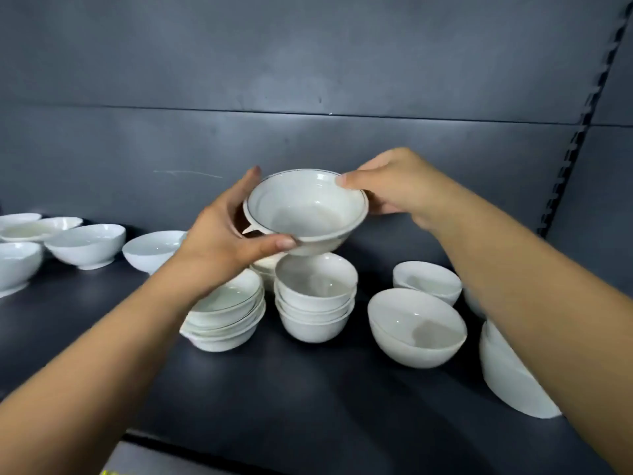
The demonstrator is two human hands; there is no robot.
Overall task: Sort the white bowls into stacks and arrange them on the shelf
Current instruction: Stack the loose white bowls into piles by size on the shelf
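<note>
Here, between both hands and clear of the shelf (308,389): a shallow white bowl (306,210), glossy, wide-brimmed, edged with a thin dark line. Nests in a second bowl (249,219) of the same kind, seen only as a sliver of rim on the left-hand side. Tilts its mouth toward the camera; holds nothing inside. Around the near-left edge, the left hand (222,245), thumb pressed to the outer wall under the brim, fingers up behind. At the far-right brim, the right hand (387,186), pinching with thumb on top and fingers tucked beneath.

Just under the left hand: a stack of flared line-rimmed bowls (226,313), same pattern as the held one, slightly askew. Beside it, below the held bowl: a stack of small deep cups (315,299), plain, smooth, steep-walled. Between the two forearms, nearer the right: a single round bowl (416,329), empty, with a low stack of small bowls (426,281) behind. Under the right forearm, partly hidden: a large deep bowl (510,375). Out past the left hand: loose rounded bowls (85,245) on low feet, empty, plus shallower ones (37,228) at the frame's edge. Beyond both hands: a matte dark grey back panel (308,63), faintly scuffed, and a slotted upright (582,114) past the right hand.
</note>
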